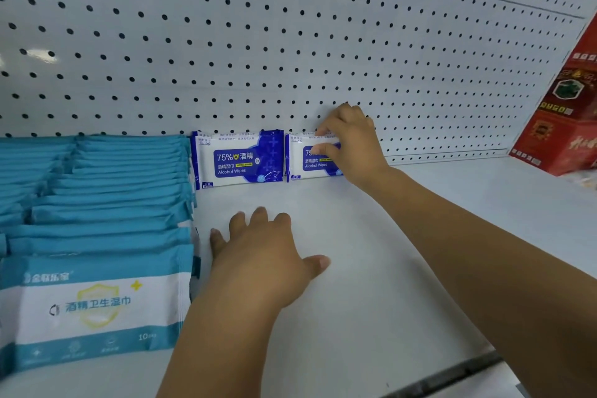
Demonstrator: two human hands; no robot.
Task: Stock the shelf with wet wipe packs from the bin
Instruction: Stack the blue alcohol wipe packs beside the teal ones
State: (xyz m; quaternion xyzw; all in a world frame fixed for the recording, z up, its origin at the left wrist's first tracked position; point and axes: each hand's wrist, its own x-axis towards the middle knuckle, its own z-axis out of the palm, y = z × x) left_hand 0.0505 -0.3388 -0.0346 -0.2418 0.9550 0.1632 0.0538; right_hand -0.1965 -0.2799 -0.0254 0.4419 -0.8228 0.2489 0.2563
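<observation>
- Centre frame: the right hand grasps the second blue pack at its top edge and stands it upright against the pegboard, label facing out.
- Just to its left, the first blue pack stands the same way, starting a back row.
- Lower centre: the left hand lies released, fingers spread flat on the shelf, likely as a brace.
- Count: two blue packs shelved (the bin is out of frame). The teal packs overlap at left, too many to count surely. The red cartons are cut off at the right edge, number unclear.
</observation>
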